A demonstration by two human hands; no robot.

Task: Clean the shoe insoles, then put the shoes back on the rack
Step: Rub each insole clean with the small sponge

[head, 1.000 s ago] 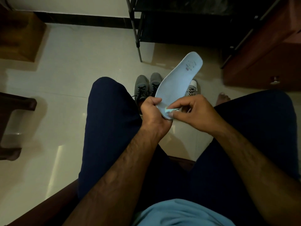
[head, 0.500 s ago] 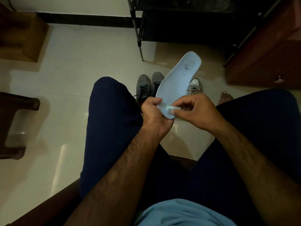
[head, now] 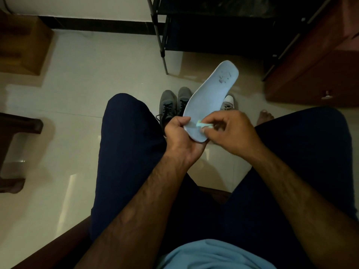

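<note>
Since a moment ago, the small green wipe (head: 202, 124) has slid a little way up the insole (head: 209, 94), away from its near end. Not much else has moved.

The insole is in the middle of the frame, up in the air between the person's knees. Its near end sits in the left hand (head: 180, 136), with the thumb curled over one edge and the fingers under it. Its far end pokes up toward the rack (head: 213, 35) at the top of the frame. The right hand (head: 233, 133) pinches the wipe in its fingertips and presses it on the pale blue top of the insole.

I think the insole is very light, thin and soft, like foam. It will likely bend when pushed, and the far end has nothing under it. So a good place to hold it looks like right behind the spot being rubbed, with fingers flat under it. It does not look slippery or easy to break.

Two grey shoes (head: 175, 105) stand side by side on the floor (head: 97, 84), just behind the left hand. A white-toed shoe (head: 228, 103) peeks out behind the insole.
</note>
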